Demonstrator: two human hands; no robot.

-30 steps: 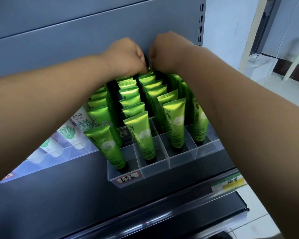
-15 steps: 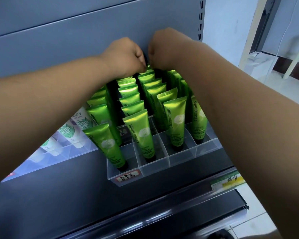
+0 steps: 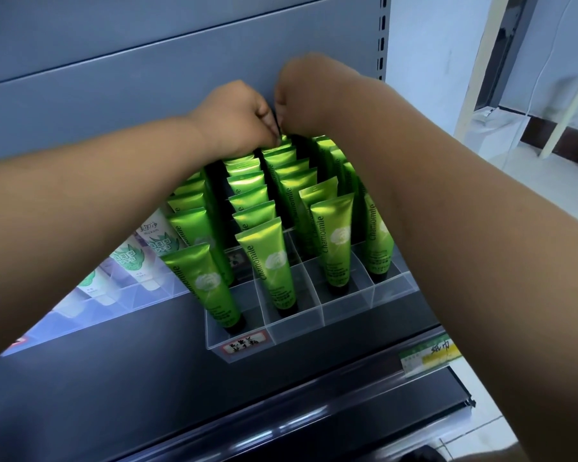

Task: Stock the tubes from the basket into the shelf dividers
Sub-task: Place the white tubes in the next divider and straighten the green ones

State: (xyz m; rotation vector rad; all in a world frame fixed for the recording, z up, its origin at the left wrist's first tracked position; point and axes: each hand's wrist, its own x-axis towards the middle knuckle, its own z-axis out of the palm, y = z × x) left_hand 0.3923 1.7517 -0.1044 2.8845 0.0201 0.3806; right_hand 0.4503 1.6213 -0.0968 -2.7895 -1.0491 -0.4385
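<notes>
Inside clear dividers [image 3: 344, 310], glossy green Chamomile tubes [image 3: 270, 261] stand cap-down

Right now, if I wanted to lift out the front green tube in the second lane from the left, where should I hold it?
Probably pinch the front green tube by its flat crimped top edge, coming from above and the front. It stands cap-down in the clear divider, leaning back, so walls fence its lower end and another tube crowds behind.

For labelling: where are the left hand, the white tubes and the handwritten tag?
left hand [image 3: 237, 118]: head view, back of hand.
white tubes [image 3: 132, 265]: head view, one tube's green print.
handwritten tag [image 3: 246, 342]: head view, tag's middle.
</notes>
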